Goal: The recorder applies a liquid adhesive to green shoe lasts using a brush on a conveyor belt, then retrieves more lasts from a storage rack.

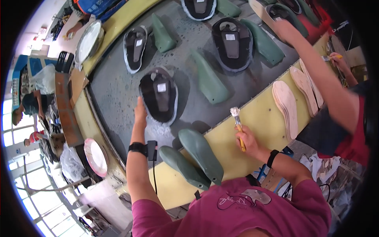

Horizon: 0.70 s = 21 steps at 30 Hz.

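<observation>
My right hand (248,138) is closed around the handle of a brush (236,114), its bristles caked with white and pointing away from me, over the yellow border of the tabletop (256,112). My left hand (140,112) is at the left side of a dark shoe upper (160,94); I cannot tell whether the fingers pinch its rim or only rest beside it. That upper lies on the dark mat (114,94) with its opening up, a white label inside and a pale line round its edge. A whitish patch shows on the mat just below it.

Between my arms, two green lasts (201,152) lie side by side across the mat's near edge and the border. Another green last (209,79) lies to the right of my upper, and more uppers and lasts are spread farther back. To the right of my brush, a stack of pale insoles (285,108) sits on the border. Beyond it, a co-worker's arm (323,75) reaches across the tabletop. Off to my left is a pink-rimmed basin (95,157).
</observation>
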Each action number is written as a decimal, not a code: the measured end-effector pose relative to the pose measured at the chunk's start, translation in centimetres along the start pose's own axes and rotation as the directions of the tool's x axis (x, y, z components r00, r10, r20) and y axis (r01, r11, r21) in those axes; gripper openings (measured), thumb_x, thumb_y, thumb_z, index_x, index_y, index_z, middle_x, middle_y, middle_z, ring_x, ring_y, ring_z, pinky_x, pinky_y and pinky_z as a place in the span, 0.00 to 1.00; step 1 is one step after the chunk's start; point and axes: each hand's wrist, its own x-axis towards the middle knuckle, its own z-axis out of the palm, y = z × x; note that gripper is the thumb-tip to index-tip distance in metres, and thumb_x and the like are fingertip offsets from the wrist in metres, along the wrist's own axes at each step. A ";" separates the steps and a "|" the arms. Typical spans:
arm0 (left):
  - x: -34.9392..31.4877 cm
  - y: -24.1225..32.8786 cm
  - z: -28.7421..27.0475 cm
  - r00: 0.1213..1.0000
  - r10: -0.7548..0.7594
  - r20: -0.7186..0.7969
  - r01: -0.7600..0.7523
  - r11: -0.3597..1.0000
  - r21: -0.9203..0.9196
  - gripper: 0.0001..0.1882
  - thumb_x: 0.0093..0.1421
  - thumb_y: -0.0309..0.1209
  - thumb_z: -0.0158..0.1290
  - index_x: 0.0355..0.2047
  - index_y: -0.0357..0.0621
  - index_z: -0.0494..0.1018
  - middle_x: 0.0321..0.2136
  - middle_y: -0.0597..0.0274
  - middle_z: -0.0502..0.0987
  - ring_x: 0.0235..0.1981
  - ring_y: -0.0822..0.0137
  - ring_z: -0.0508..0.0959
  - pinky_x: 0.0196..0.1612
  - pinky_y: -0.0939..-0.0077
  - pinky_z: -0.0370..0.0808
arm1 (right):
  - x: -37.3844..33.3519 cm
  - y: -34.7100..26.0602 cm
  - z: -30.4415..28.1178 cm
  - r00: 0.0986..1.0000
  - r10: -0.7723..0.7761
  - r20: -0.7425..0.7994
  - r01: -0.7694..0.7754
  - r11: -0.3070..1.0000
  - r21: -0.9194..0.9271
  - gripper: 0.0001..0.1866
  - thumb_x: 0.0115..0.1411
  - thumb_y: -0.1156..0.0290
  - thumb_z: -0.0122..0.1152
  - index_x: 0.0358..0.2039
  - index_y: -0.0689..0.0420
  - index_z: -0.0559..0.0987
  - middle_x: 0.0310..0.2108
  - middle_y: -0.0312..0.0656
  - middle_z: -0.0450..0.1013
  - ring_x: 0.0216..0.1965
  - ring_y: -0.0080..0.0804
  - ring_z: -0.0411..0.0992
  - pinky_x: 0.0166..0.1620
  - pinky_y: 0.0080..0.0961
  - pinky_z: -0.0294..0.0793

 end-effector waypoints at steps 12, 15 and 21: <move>-22.3 -3.4 4.5 0.712 0.627 0.316 -0.682 0.510 0.524 0.25 0.50 0.42 0.52 0.44 0.39 0.67 0.46 0.45 0.68 0.51 0.50 0.65 0.50 0.49 0.59 | -0.6 -1.7 0.6 0.999 0.041 -0.021 -0.044 0.987 -0.158 0.16 0.49 0.79 0.55 0.39 0.57 0.65 0.44 0.54 0.65 0.45 0.52 0.65 0.47 0.37 0.66; -28.9 -8.5 2.1 0.662 0.477 0.579 -0.711 0.154 0.686 0.32 0.45 0.42 0.56 0.48 0.40 0.63 0.54 0.46 0.56 0.58 0.42 0.51 0.51 0.40 0.55 | 0.0 -7.8 4.0 0.996 0.089 -0.005 -0.089 0.996 -0.004 0.17 0.50 0.74 0.58 0.39 0.56 0.65 0.48 0.55 0.63 0.49 0.51 0.63 0.51 0.36 0.62; -29.7 -11.3 -3.0 0.815 0.474 0.333 -0.579 0.672 0.462 0.44 0.41 0.39 0.59 0.56 0.37 0.52 0.58 0.37 0.42 0.57 0.39 0.53 0.52 0.50 0.60 | 0.5 -14.9 9.3 0.940 0.249 0.235 -0.296 0.935 0.194 0.23 0.46 0.70 0.61 0.41 0.56 0.62 0.55 0.57 0.55 0.57 0.49 0.55 0.57 0.33 0.54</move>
